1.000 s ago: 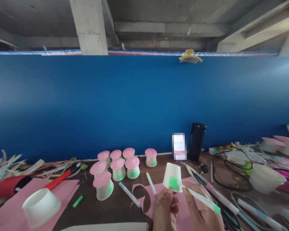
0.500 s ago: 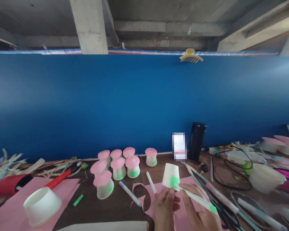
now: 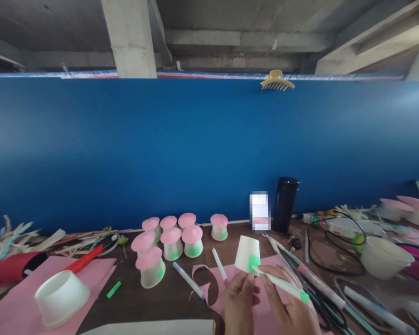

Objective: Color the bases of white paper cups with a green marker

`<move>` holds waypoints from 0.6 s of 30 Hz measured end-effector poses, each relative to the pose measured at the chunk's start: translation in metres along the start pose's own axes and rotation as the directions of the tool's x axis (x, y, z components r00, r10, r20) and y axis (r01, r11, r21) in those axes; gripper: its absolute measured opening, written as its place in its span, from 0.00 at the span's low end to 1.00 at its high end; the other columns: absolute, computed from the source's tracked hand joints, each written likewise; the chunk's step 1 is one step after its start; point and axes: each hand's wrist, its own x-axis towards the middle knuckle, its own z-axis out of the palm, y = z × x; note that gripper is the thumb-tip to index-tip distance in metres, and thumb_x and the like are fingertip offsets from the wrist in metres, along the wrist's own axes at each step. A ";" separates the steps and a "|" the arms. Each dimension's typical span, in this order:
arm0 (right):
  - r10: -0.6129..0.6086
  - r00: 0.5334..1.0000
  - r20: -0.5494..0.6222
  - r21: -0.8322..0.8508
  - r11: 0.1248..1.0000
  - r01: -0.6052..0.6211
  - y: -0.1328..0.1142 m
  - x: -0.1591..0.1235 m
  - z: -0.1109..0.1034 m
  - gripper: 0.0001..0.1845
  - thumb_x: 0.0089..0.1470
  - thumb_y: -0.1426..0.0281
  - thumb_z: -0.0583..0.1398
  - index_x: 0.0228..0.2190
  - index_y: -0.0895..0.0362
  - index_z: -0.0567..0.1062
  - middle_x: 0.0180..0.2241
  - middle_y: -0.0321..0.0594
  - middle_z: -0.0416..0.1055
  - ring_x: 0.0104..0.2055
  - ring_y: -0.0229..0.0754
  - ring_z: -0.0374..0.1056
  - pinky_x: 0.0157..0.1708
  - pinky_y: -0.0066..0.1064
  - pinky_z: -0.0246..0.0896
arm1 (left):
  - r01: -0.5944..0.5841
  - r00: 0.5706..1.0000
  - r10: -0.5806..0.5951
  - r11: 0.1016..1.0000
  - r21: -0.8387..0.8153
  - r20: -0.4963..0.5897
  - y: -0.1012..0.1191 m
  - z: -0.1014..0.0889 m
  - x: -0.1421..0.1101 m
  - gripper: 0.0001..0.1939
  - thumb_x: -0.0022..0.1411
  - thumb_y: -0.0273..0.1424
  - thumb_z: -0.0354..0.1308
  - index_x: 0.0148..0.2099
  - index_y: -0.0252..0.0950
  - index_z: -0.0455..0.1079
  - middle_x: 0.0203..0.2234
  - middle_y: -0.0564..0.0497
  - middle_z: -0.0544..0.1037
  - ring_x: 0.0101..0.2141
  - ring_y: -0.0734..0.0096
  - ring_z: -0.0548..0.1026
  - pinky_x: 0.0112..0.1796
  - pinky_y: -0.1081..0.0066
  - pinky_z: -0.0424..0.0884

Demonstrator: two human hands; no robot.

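Observation:
My left hand [image 3: 238, 304] pinches the rim of a small white paper cup [image 3: 247, 253], held upside down over the pink paper. A green patch is coloured on the cup's side. My right hand [image 3: 289, 311] grips a white marker with a green end [image 3: 282, 285]. The marker's tip touches the green patch on the cup. Both hands are at the bottom middle of the view, partly cut off by the frame edge.
Several white cups with pink caps [image 3: 171, 242] stand to the left. A pink sheet with a cut-out hole [image 3: 204, 284], loose pens [image 3: 187, 280], a larger white tub [image 3: 61, 298], a green cap [image 3: 113, 290], a black bottle [image 3: 285, 204], cables and a white bowl [image 3: 382, 257] surround them.
The cup has dropped slightly and turned a little in my left hand. The marker tip has shifted across the green patch.

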 end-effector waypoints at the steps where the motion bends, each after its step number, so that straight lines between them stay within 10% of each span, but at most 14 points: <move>1: -0.006 1.000 -0.014 -0.010 1.000 0.006 0.000 0.000 0.000 0.11 0.57 0.65 0.53 0.39 0.54 0.73 0.38 0.43 0.74 0.42 0.46 0.70 0.43 0.39 0.66 | -0.003 1.000 0.003 1.000 0.011 0.002 0.000 0.000 0.000 0.21 0.43 0.48 0.63 0.25 0.32 0.74 0.17 0.54 0.67 0.19 0.78 0.62 0.24 0.74 0.58; 18: 0.040 0.999 0.006 0.005 0.999 -0.040 0.000 -0.001 0.000 0.11 0.58 0.65 0.53 0.38 0.54 0.72 0.38 0.42 0.74 0.43 0.45 0.69 0.43 0.38 0.65 | -0.011 1.000 0.010 0.998 0.066 0.013 0.007 0.000 -0.005 0.22 0.43 0.49 0.62 0.26 0.32 0.74 0.17 0.53 0.68 0.19 0.76 0.62 0.25 0.73 0.59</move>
